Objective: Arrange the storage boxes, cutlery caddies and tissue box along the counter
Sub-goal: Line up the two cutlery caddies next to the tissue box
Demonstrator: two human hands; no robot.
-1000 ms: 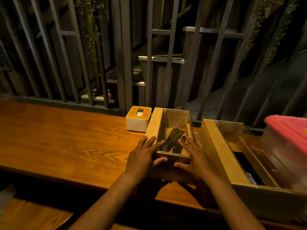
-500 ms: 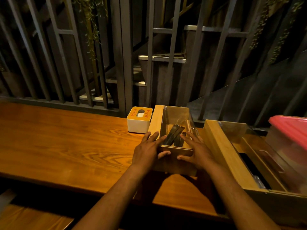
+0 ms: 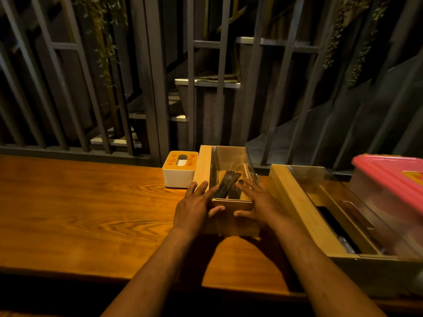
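Observation:
A narrow wooden cutlery caddy with a clear lid and dark cutlery inside stands on the wooden counter, pointing away from me. My left hand presses its near left side and my right hand its near right side, thumbs on the front face. A white tissue box with an orange top sits just left of the caddy, close to it. A larger wooden caddy lies angled to the right. A storage box with a pink lid rests at the far right.
A dark metal railing with slanted bars runs along the counter's far edge, with stairs behind it. The counter's long left stretch shows bare wood grain. Its near edge drops into shadow.
Both hands have slid the narrow caddy away from me toward the railing, so its left side now sits alongside the tissue box. The large caddy and pink-lidded box have not moved.

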